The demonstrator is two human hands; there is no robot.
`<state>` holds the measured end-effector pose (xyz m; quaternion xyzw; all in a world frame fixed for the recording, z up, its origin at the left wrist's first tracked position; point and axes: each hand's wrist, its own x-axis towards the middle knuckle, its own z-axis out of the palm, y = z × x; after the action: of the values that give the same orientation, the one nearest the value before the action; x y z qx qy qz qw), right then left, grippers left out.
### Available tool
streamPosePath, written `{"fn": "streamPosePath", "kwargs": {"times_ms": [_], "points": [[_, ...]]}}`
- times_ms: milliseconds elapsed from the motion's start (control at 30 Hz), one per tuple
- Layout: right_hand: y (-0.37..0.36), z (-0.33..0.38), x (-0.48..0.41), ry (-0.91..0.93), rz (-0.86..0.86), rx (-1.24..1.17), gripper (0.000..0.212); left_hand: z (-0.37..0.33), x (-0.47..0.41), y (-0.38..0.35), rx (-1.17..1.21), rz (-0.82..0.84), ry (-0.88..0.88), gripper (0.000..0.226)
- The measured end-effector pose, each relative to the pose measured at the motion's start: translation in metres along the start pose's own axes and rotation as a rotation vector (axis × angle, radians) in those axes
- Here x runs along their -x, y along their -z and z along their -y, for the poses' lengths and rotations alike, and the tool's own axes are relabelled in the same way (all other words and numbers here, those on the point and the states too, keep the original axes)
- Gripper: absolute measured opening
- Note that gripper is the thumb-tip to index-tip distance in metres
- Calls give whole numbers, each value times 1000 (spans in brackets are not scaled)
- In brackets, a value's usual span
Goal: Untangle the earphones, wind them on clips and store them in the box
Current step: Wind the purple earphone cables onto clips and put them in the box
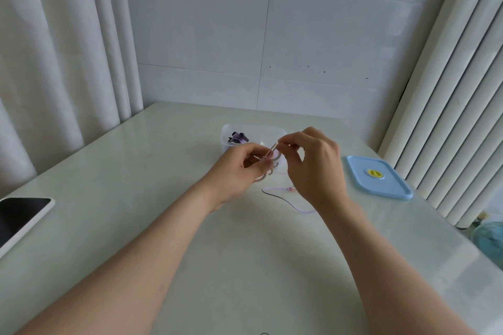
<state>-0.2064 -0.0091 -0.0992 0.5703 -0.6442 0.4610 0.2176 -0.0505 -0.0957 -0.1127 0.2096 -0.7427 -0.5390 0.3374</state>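
My left hand [239, 168] grips a pale clip [268, 171] with thin pink-lilac earphone cable wound on it, just in front of the clear plastic box [227, 134]. My right hand [313, 160] pinches the cable [273, 148] above the clip between thumb and forefinger. The loose end of the cable [283, 200] trails on the table below my hands, with a small plug [290, 188] at its tip. Inside the box lies a dark clip wound with purple earphones [239, 137].
The box's blue lid [379, 181] with a yellow round mark lies flat to the right. A dark-screened tablet [21, 217] sits at the left table edge. Curtains hang left and right, a tiled wall stands behind the table [245, 266].
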Motion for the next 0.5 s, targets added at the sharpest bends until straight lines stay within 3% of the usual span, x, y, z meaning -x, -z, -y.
{"fn": "streamPosePath", "kwargs": {"times_ms": [133, 500], "points": [[-4, -2, 0, 50, -15, 45, 13, 1, -1, 3, -16, -17, -16, 21], [-5, -8, 2, -30, 53, 198, 13, 1, 4, 8, -149, 54, -69, 26]]}}
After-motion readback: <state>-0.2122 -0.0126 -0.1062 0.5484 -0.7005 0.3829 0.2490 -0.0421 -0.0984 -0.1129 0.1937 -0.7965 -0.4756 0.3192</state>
